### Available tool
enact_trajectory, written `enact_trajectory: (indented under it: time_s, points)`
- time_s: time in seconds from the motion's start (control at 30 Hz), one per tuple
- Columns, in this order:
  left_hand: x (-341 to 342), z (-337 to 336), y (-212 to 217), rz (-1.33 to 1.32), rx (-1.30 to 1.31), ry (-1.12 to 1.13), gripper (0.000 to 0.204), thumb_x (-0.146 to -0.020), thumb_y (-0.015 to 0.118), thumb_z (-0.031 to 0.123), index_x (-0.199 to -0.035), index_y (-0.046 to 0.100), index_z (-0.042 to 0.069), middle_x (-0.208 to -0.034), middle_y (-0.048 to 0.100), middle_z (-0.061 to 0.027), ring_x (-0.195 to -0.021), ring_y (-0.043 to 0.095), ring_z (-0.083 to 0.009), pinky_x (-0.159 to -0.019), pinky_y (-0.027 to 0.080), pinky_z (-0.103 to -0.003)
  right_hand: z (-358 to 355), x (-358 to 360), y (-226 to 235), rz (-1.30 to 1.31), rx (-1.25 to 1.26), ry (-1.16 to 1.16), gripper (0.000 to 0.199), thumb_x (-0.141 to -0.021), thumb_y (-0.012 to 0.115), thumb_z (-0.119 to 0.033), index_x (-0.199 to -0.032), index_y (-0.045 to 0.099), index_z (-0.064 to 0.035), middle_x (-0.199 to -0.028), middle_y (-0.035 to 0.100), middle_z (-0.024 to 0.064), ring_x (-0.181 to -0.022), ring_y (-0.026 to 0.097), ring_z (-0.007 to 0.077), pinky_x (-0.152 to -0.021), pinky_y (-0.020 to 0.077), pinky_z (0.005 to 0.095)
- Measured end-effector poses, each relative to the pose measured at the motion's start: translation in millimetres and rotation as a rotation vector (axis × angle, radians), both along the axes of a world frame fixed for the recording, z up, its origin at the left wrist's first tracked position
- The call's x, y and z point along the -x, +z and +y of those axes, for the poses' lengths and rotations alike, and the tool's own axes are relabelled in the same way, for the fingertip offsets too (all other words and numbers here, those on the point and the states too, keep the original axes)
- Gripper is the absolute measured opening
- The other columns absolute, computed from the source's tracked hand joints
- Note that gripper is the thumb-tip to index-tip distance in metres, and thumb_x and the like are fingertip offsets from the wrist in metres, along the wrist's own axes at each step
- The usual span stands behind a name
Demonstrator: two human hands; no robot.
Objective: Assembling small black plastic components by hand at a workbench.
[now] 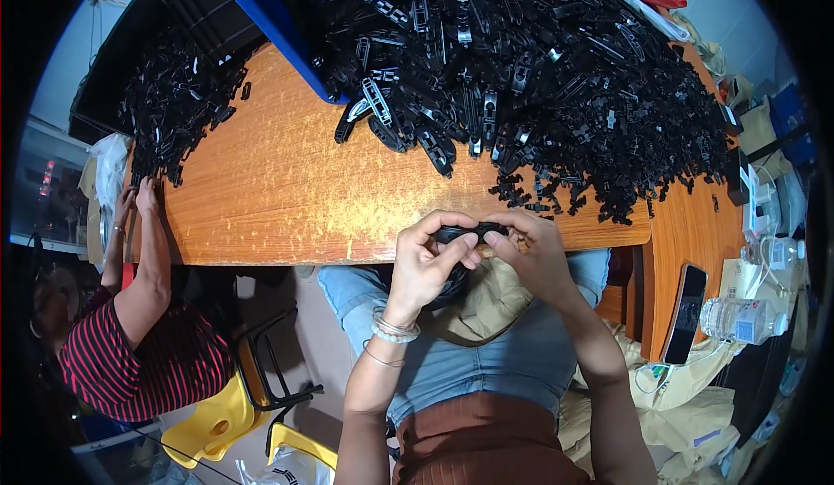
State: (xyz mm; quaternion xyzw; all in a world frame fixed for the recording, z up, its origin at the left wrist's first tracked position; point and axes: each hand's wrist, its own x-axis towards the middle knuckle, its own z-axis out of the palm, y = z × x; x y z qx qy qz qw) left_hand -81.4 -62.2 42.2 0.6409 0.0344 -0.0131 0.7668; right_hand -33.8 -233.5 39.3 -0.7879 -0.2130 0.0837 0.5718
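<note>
My left hand (426, 259) and my right hand (532, 250) meet at the near edge of the wooden table (278, 190), both pinching one black plastic part (469, 230) between thumbs and fingers. The part is a long curved strip, mostly hidden by my fingers. A huge heap of similar black plastic parts (539, 77) covers the table beyond my hands. Several small black clips (530, 194) lie scattered just beyond my right hand. I wear bracelets on my left wrist.
A blue bin edge (278, 25) lies at the back under the heap. A second pile of black parts (174, 103) sits far left, where another person in a striped shirt (148, 346) reaches in. A phone (685, 311) and water bottle (738, 318) lie on the right. A yellow chair (226, 415) stands below.
</note>
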Motion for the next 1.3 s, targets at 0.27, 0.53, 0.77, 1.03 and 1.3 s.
enact_trajectory:
  time_s: [0.27, 0.53, 0.77, 1.03, 1.3]
  points:
    - [-25, 24, -18, 0.022, -0.239, -0.052, 0.028, -0.095, 0.052, 0.020, -0.105, 0.058, -0.006, -0.071, 0.065, -0.0098, -0.065, 0.064, -0.0130, -0.057, 0.052, -0.026, -17, 2, -2, 0.329, -0.026, 0.316, 0.024, -0.087, 0.063, -0.009, -0.108, 0.065, -0.0001, -0.072, 0.064, 0.0027, -0.066, 0.058, 0.0055, -0.060, 0.0459, 0.0211]
    - [-94, 23, -23, 0.012, -1.045, 0.534, 0.043, -0.075, 0.072, 0.039, -0.079, 0.060, -0.001, -0.059, 0.061, -0.0146, -0.057, 0.061, -0.0336, -0.059, 0.047, -0.040, 0, -55, -12, -0.609, 0.430, -0.190, 0.008, -0.078, 0.062, 0.000, -0.086, 0.063, 0.0010, -0.083, 0.056, 0.0124, -0.081, 0.055, 0.0299, -0.069, 0.0461, 0.0368]
    - [-66, 28, -30, -0.024, -0.873, 0.520, 0.025, -0.074, 0.071, 0.019, -0.075, 0.058, -0.002, -0.062, 0.059, -0.0116, -0.055, 0.057, -0.0221, -0.055, 0.045, -0.033, -3, -66, -7, -0.566, 0.503, -0.159, 0.010, -0.074, 0.066, -0.001, -0.083, 0.063, 0.0000, -0.082, 0.054, 0.0104, -0.082, 0.053, 0.0288, -0.073, 0.0442, 0.0380]
    - [-21, 8, -23, -0.048, -0.214, 0.231, 0.020, -0.083, 0.064, -0.001, -0.101, 0.056, -0.001, -0.081, 0.064, -0.0053, -0.072, 0.061, -0.0104, -0.065, 0.051, -0.023, -7, -55, 3, -0.259, 0.176, -0.181, 0.009, -0.081, 0.060, 0.002, -0.090, 0.061, 0.0019, -0.082, 0.058, 0.0078, -0.072, 0.057, 0.0159, -0.063, 0.0453, 0.0288]
    - [0, -8, 4, 0.009, -0.022, 0.111, 0.023, -0.082, 0.063, -0.008, -0.104, 0.056, -0.008, -0.081, 0.066, -0.0113, -0.071, 0.066, -0.0153, -0.064, 0.056, -0.024, 10, -6, 21, -0.264, -0.158, -0.028, 0.009, -0.074, 0.066, 0.006, -0.083, 0.069, 0.0025, -0.076, 0.062, 0.0065, -0.071, 0.055, 0.0146, -0.063, 0.0437, 0.0262]
